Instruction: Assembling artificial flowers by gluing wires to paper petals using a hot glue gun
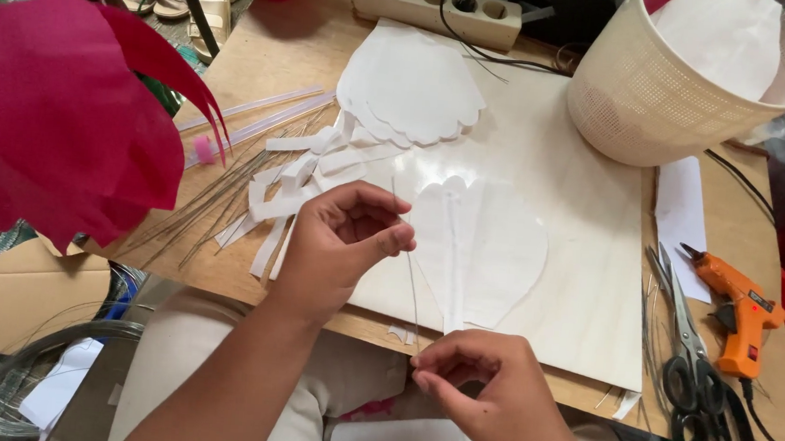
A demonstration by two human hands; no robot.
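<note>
I pinch a thin wire point(413, 282) between both hands: my left hand point(340, 244) curls shut on its upper end, my right hand point(482, 393) nips the lower end. It runs just beside the white paper petal point(487, 255) on the worktop point(581, 289). The cream basket point(659, 101) holds white paper sheets; its right side is cut off. Red petals point(59, 114) hide the left corner.
</note>
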